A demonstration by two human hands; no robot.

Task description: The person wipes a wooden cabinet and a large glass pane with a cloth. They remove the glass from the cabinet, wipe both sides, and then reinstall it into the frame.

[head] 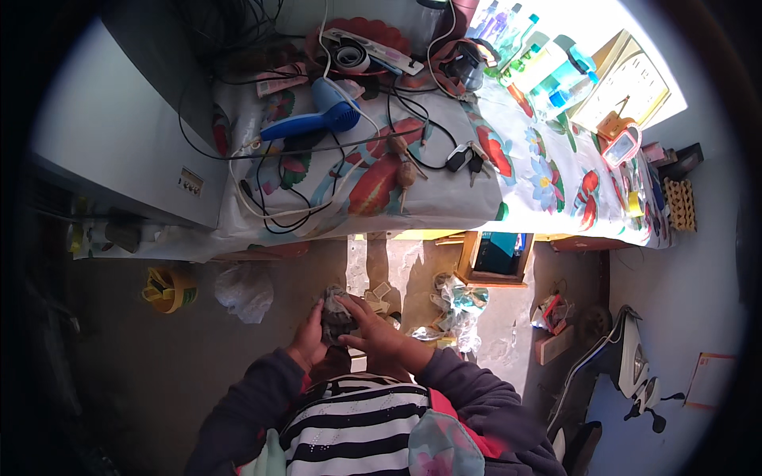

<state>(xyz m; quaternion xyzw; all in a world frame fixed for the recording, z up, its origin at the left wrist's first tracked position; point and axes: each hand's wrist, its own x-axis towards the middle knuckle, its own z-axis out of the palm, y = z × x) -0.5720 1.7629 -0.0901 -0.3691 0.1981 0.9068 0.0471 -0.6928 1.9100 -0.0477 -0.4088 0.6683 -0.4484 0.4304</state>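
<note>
Between my two hands, low in front of my striped top, is a crumpled grey bundle (334, 309), which looks like a cloth. My left hand (308, 337) grips its left side, thumb up along the edge. From the right, my right hand (375, 329) lays its fingers over the bundle's top and right side. The underside of the bundle is hidden by my hands. Beyond them stands a table with a floral plastic tablecloth (440, 208), and on it lie a blue hair dryer (324, 116), tangled cables and a bunch of keys (470, 159).
An open wooden drawer (491, 279) juts out under the table. Plastic bags and litter (461, 315) lie on the floor to my right. At left are a yellow basket (169, 291) and a clear plastic bag (245, 291). Bottles (536, 65) and a clock (637, 83) stand at the back right.
</note>
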